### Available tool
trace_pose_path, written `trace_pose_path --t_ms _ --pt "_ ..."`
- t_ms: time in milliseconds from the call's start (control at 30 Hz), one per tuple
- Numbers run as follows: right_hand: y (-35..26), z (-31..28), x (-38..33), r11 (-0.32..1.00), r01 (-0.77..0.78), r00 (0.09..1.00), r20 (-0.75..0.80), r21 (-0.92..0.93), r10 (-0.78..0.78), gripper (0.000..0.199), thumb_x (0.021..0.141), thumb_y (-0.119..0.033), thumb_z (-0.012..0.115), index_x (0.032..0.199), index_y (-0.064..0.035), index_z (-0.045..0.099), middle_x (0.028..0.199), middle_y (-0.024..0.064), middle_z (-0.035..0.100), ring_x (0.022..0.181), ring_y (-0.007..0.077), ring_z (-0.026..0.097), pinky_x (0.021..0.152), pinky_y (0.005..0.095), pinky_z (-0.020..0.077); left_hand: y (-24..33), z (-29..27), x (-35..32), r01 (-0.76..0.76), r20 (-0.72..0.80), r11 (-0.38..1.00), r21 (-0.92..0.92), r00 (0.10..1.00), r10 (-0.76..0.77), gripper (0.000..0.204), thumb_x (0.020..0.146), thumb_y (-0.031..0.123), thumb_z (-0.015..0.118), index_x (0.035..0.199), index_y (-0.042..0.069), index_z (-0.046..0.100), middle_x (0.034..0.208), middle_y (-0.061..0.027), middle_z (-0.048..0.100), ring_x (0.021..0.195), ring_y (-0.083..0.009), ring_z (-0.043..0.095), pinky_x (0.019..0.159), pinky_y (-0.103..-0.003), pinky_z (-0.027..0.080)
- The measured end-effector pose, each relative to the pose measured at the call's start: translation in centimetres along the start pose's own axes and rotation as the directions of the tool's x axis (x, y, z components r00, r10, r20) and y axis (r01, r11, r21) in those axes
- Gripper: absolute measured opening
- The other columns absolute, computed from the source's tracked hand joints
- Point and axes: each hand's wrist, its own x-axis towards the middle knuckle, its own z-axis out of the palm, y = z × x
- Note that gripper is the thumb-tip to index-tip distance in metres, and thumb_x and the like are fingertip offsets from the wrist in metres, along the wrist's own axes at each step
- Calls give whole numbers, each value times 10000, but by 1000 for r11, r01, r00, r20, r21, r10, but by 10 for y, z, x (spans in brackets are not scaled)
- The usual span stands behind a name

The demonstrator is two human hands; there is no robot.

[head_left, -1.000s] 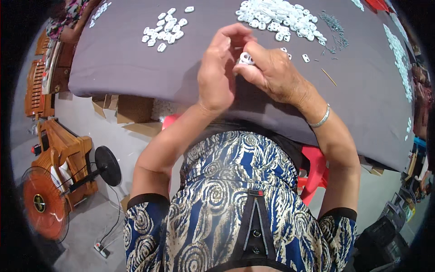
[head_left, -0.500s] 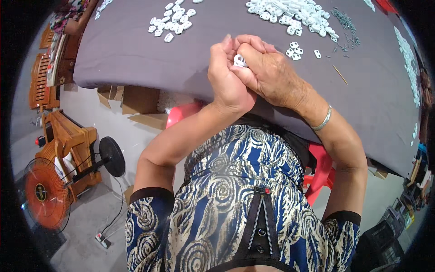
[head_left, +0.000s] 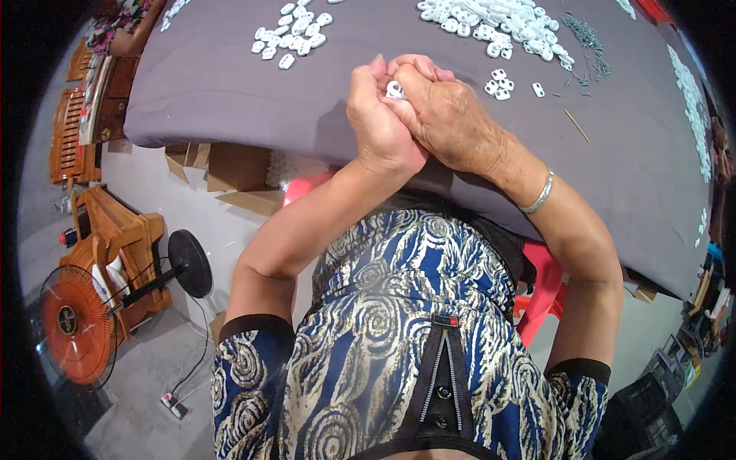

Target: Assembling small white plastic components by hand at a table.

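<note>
Both hands are pressed together just above the near edge of the cloth-covered table. My left hand (head_left: pixel 377 123) is cupped, its thumb raised. Closed over its palm, my right hand (head_left: pixel 460 119) grips together with it a white plastic cord lock (head_left: pixel 395 90). Only the holed end of this piece shows between the fingers; the rest is hidden. To the right lies a small cluster of white cord locks (head_left: pixel 500 84), with a single one (head_left: pixel 538 90) beside it. A thin wooden stick (head_left: pixel 576 126) rests farther right.
A large heap of white cord locks (head_left: pixel 498 27) spreads beyond my hands, with small grey springs (head_left: pixel 586 42) at its right. Another pile (head_left: pixel 295 34) lies far left. Cardboard boxes (head_left: pixel 238 169) sit under the table edge; a standing fan (head_left: pixel 80 326) is at left.
My two hands have shifted slightly left and away from me, still clasped together. The cord lock between them moved along and now shows tilted a little differently.
</note>
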Motion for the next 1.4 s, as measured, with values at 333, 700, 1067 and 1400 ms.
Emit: trace_pose_path --t_ms 333,700,1067,1400 --pt "5 6 2 995 95 991 -92 -24 -97 284 884 -282 531 955 -10 489 769 194 584 711 372 608 574 436 498 0 3 3 25 -82 999 -34 996 -28 409 872 337 329 739 1 519 744 -106 533 800 -258 548 823 -355 435" --pt "8 -11 4 997 15 993 -116 -74 -24 285 874 -311 565 901 -42 475 664 145 596 619 329 624 501 405 498 7 11 6 0 -18 999 48 1000 0 471 915 367 275 938 -5 563 913 -143 612 856 -240 582 849 -336 446" --pt "19 -22 0 978 -75 990 -130 -197 50 271 876 -297 563 879 -43 467 640 154 620 576 340 620 463 422 477 6 5 8 -219 64 767 603 972 227 107 903 74 490 984 19 535 857 -13 540 699 -60 506 641 -198 417" --pt "72 -92 3 964 -231 839 -529 -129 130 158 874 -150 536 874 -15 619 810 144 628 741 307 614 665 364 489 110 -43 75 -226 79 217 950 843 532 194 862 134 562 989 -12 571 875 -38 565 762 -94 513 674 -233 432"
